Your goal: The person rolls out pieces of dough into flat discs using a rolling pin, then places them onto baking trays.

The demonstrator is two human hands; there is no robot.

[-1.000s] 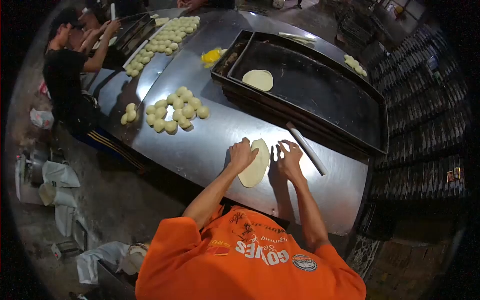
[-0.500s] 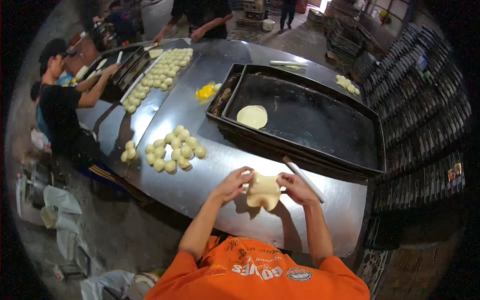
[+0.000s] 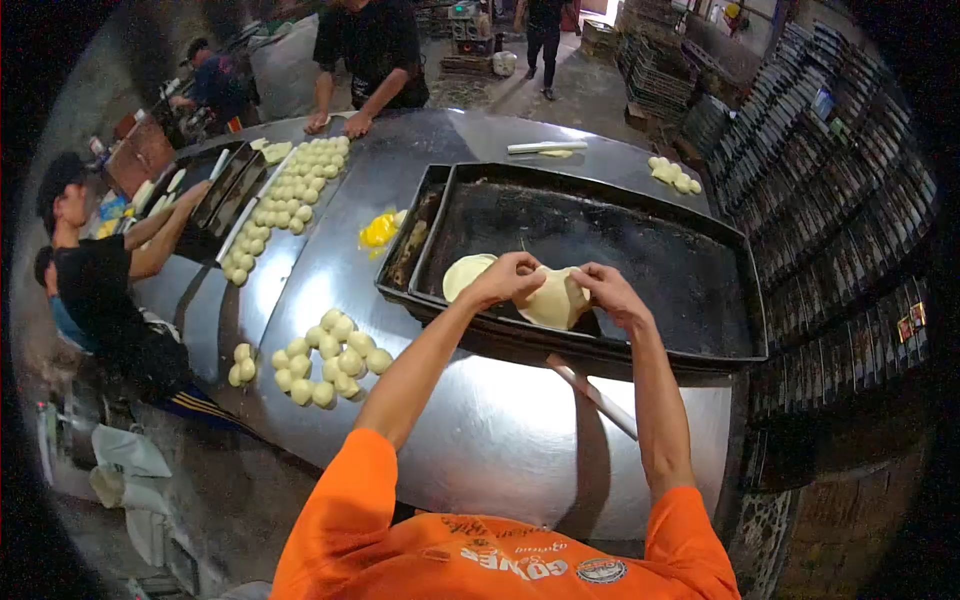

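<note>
A flattened dough round hangs between my two hands over the near edge of the dark baking tray. My left hand pinches its upper left edge, and my right hand pinches the upper right. Inside the tray, another flat dough round lies at the left corner, partly hidden by my left hand. On the steel table in front of the tray rests a rolling pin, slanting near my right forearm.
Dough balls sit in a cluster at left, with rows of more beyond. Yellow fat lies by the tray. Across the table, one person works; another stands at left. Stacked trays rise at right.
Both hands have carried the dough round forward from above the bare table to over the tray. The view has shifted slightly, and the rolling pin stays on the table.
</note>
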